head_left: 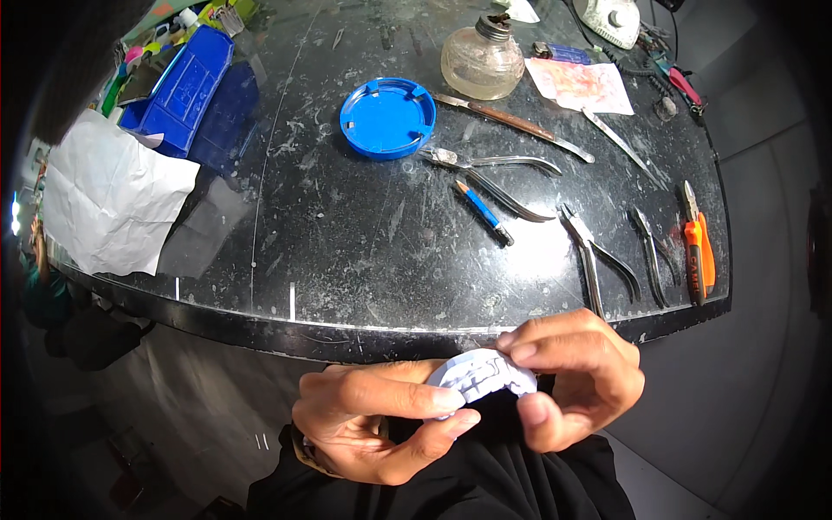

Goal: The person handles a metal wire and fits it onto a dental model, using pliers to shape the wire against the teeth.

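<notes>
A white plaster dental cast [479, 374], arch-shaped with dark pencil lines over its teeth, is held up in front of my body, just off the table's near edge. My left hand [381, 420] pinches its left end between thumb and fingers. At the other end, my right hand [585, 373] has its fingertips against the upper rim and its thumb close by the lower right edge. Whether something thin sits between the right fingertips cannot be made out.
On the dark table [347, 251] lie a blue round lid [387, 121], pliers [592, 256], orange-handled pliers [698, 247], a blue pencil [484, 212] and a wooden-handled wax knife [520, 126]. A glass spirit lamp [482, 61] stands behind. Crumpled paper [117, 191] and a blue bin [186, 87] are left.
</notes>
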`<state>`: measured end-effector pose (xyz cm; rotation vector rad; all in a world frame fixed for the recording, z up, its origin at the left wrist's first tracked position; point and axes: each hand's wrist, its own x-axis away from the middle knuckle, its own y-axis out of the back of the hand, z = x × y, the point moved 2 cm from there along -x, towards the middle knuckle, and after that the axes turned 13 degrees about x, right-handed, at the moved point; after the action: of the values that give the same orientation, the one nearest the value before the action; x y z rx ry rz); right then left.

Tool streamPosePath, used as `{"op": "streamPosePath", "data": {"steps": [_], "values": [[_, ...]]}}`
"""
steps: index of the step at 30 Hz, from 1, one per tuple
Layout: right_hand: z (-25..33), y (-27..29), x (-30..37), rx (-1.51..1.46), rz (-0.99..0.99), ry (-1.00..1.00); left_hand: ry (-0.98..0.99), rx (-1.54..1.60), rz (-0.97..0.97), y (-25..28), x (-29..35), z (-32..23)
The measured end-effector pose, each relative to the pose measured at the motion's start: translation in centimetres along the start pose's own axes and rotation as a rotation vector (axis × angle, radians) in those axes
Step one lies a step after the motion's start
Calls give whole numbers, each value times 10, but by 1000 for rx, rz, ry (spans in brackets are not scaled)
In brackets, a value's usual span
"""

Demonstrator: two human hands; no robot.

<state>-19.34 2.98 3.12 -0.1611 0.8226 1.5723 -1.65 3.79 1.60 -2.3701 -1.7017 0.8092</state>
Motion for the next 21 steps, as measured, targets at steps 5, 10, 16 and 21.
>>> {"op": "streamPosePath", "data": {"steps": [5,10,16,21], "values": [[-1,-1,3,-95,23,-171,-16,-29,17,0,1,-1],[-2,-1,3,-67,2,-147,-41,24,32,0,-3,5],[2,-2,-4,-29,19,-98,-47,106,48,2,-6,9],[1,-8,2,-127,-91,-3,2,166,154,3,-9,8]]}}
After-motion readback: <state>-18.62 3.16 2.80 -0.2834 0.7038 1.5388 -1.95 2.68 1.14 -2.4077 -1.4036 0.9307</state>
